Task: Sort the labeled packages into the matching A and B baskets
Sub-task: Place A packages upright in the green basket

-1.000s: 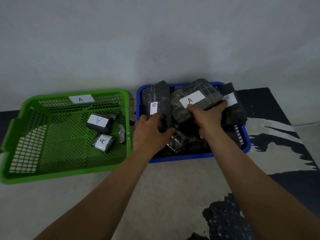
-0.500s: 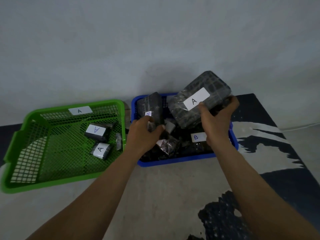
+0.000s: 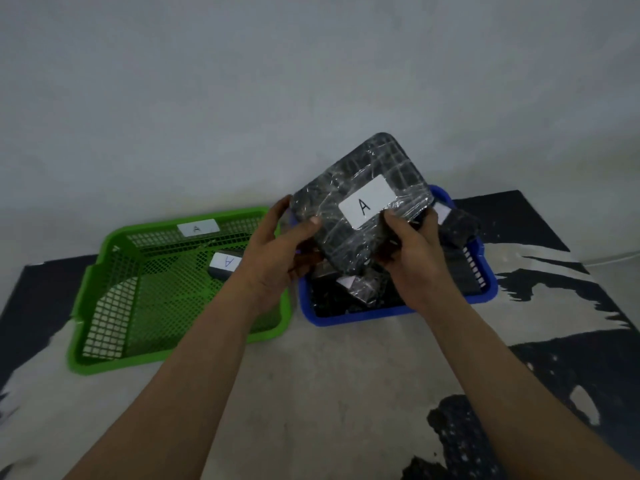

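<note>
Left hand (image 3: 277, 251) has let go of the upright B package it gripped in the blue basket (image 3: 363, 317) a second ago and has come up to take the left edge of the large package (image 3: 349, 188), with the thumb on the top face and the fingers curled behind. Right hand (image 3: 412, 251), which lifted that package alone half a second ago, keeps its grip on the lower right edge, thumb just beside the white A label (image 3: 367, 200). The large package is now carried by both hands. It is clear of the pile, tilted with its label toward the camera, and held above the blue basket, not yet over the green one.

The green basket (image 3: 166, 356) stands just to the left, touching or nearly touching the blue one, with an A tag (image 3: 198, 227) on its far wall. One small package (image 3: 225, 265) marked A shows inside it. The second, seen a moment ago, is now hidden behind the left forearm. Several dark wrapped packages (image 3: 360, 289) are left in the blue basket, and most of their labels cannot be read.

For the task, this means an A item has been picked out of the mixed pile and steadied. The step left seems to be a short carry to the left over the shared rims, then a release into the green basket. The wrapping looks glossy, so it may be slippery, and the two-handed hold seems sensible for a package this broad
</note>
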